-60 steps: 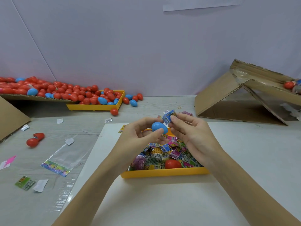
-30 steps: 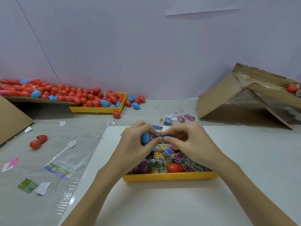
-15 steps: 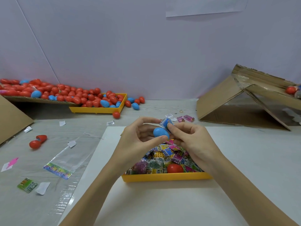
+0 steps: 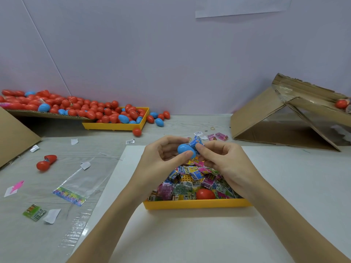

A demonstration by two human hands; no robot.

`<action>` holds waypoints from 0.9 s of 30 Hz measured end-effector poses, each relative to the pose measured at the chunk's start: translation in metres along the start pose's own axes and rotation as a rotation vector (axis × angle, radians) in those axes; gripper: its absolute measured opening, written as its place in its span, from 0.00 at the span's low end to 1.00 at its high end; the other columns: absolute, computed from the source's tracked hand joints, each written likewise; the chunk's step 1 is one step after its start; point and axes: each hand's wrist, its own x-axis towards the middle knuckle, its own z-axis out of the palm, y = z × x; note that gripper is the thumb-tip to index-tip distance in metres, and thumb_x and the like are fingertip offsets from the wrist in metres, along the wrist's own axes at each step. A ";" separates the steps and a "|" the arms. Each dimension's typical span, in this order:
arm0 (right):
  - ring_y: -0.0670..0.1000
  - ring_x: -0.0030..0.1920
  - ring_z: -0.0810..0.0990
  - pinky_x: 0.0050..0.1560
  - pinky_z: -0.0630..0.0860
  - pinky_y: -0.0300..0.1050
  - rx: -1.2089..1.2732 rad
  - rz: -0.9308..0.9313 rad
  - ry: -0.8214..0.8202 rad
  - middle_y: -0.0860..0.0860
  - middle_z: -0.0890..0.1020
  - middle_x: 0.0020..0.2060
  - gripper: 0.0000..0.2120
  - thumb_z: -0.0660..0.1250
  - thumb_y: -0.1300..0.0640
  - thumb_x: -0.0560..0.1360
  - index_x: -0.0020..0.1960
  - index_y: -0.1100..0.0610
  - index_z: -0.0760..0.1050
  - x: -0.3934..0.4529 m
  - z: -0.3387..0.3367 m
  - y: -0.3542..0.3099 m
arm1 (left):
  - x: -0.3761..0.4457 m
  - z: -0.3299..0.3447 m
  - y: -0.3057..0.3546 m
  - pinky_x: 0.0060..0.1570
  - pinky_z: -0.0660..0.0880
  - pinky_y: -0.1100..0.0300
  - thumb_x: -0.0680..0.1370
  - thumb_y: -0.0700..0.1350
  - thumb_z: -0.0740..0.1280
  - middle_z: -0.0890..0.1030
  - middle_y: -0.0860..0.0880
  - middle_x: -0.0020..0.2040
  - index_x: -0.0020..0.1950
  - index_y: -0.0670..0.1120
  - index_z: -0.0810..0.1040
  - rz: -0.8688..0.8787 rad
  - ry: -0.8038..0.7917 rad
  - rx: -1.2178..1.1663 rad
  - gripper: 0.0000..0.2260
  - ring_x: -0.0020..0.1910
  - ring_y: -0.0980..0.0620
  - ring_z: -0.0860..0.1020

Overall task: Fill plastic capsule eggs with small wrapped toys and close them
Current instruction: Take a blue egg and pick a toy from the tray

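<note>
- Left hand [image 4: 163,158]: fingers curled round a blue plastic capsule egg half [image 4: 185,149], held above the far end of the yellow plastic tray [image 4: 197,204].
- Right hand [image 4: 226,164]: fingers pinch a small blue wrapped toy [image 4: 196,142] against the egg half's rim.
- Tray holds mixed wrapped toys [image 4: 190,185] and one red egg [image 4: 205,194], on the worktop [image 4: 171,234].

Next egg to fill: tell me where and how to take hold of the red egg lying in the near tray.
Grip the red egg from above, fingertips across its rounded top. It lies half buried among wrapped toys against the near yellow tray wall, so only its upper dome is exposed and the sides are blocked.
</note>
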 end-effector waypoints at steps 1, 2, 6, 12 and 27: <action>0.49 0.44 0.84 0.47 0.82 0.38 -0.007 0.000 -0.004 0.55 0.88 0.44 0.15 0.75 0.47 0.71 0.52 0.56 0.87 0.000 0.000 0.000 | 0.000 0.000 0.000 0.56 0.83 0.56 0.71 0.49 0.76 0.87 0.52 0.55 0.61 0.47 0.83 0.002 0.001 0.005 0.19 0.55 0.51 0.86; 0.49 0.44 0.84 0.47 0.82 0.38 -0.009 -0.002 -0.008 0.55 0.88 0.44 0.15 0.75 0.47 0.71 0.52 0.56 0.87 -0.001 0.000 -0.001 | 0.000 0.000 0.000 0.56 0.82 0.57 0.71 0.49 0.76 0.87 0.52 0.55 0.61 0.48 0.83 0.003 0.001 0.011 0.19 0.55 0.51 0.86; 0.49 0.45 0.85 0.46 0.82 0.38 -0.024 -0.014 -0.021 0.54 0.88 0.44 0.14 0.75 0.47 0.72 0.52 0.55 0.87 -0.001 -0.001 -0.001 | 0.001 -0.001 -0.001 0.56 0.82 0.59 0.72 0.48 0.77 0.87 0.53 0.54 0.60 0.49 0.83 0.006 -0.004 0.028 0.17 0.55 0.52 0.85; 0.45 0.46 0.86 0.44 0.80 0.35 -0.129 -0.062 -0.056 0.49 0.88 0.45 0.06 0.76 0.49 0.74 0.50 0.46 0.87 -0.001 -0.002 -0.002 | 0.002 -0.003 -0.004 0.52 0.81 0.64 0.74 0.42 0.78 0.87 0.52 0.52 0.58 0.47 0.83 0.033 0.008 0.052 0.14 0.52 0.53 0.86; 0.51 0.51 0.88 0.54 0.84 0.44 -0.078 0.011 -0.112 0.53 0.89 0.46 0.16 0.78 0.46 0.67 0.52 0.52 0.88 -0.003 -0.005 -0.005 | 0.000 0.005 -0.010 0.56 0.82 0.57 0.73 0.46 0.78 0.87 0.54 0.56 0.58 0.47 0.84 0.278 0.118 0.153 0.15 0.57 0.51 0.85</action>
